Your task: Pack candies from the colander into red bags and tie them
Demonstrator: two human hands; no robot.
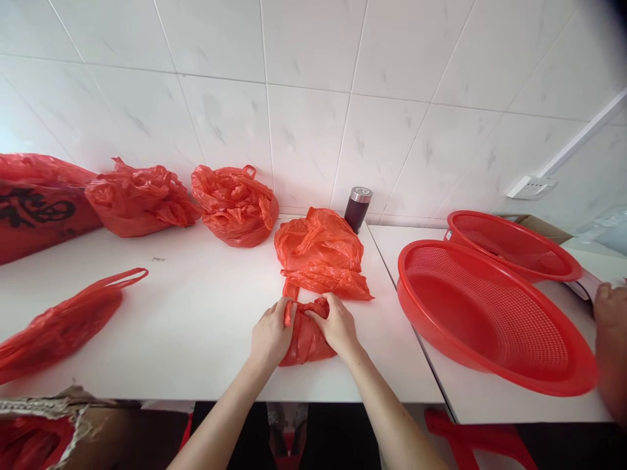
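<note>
A small red plastic bag [308, 343] lies on the white table near its front edge, its top bunched up. My left hand [274, 329] pinches the gathered plastic on the left side, where a strip of it stands up. On the right side my right hand [336, 324] grips the same bunched top, thumb pointing inward. What is inside the bag is hidden. Just behind my hands sits a larger crumpled red plastic bag [321, 248], its front part lying flat toward me.
Along the wall stand more red bags [235, 205], and a flat one [73, 320] lies left. A dark flask [357, 209] stands at the back. Red perforated baskets [490, 313] occupy the right table, beside another person's hand [610, 326]. An open cardboard box [117, 434] is at lower left.
</note>
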